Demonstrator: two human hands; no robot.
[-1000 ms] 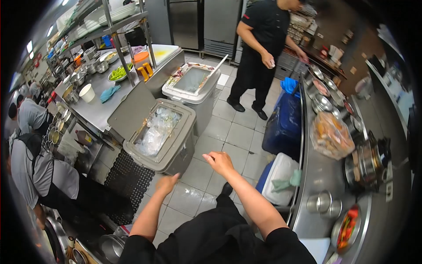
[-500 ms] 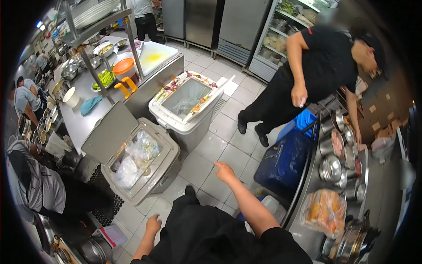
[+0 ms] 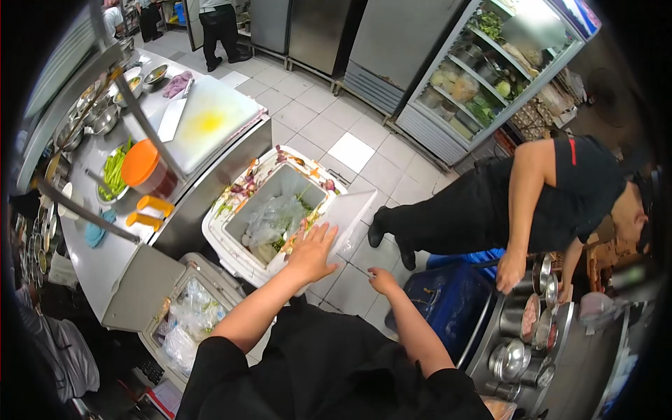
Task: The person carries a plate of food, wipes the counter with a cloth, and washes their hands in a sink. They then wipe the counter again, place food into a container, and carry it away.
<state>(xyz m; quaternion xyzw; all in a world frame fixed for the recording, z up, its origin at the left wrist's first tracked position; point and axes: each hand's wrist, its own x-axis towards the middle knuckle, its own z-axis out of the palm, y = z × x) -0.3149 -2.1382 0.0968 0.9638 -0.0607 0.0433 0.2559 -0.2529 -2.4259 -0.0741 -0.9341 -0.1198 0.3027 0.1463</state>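
My left hand (image 3: 312, 255) is spread flat, fingers apart, over the near right rim of a white waste bin (image 3: 218, 236); whether it touches the bin cannot be told. Inside the bin are a clear plastic bag (image 3: 269, 218) and green scraps, and vegetable peelings litter its rim. A white lid (image 3: 350, 215) slants off the bin's right side, just beyond my fingers. My right hand (image 3: 382, 281) hangs over the floor tiles between the bin and a blue tub (image 3: 448, 297). Its fingers are curled together, with a small pale tip showing at them that is too small to name.
A second bin (image 3: 187, 308) holding plastic bags stands left, its lid (image 3: 143, 283) raised. Beyond is a steel counter with a cutting board (image 3: 220, 112), a cleaver (image 3: 173, 119) and an orange-lidded tub (image 3: 145, 168). A co-worker (image 3: 553, 189) bends over pots (image 3: 511, 358) at right.
My left hand has risen from low beside my body to the white bin's rim. My right hand has shifted slightly right, its pointing finger now curled in. My view has come closer to the bin.
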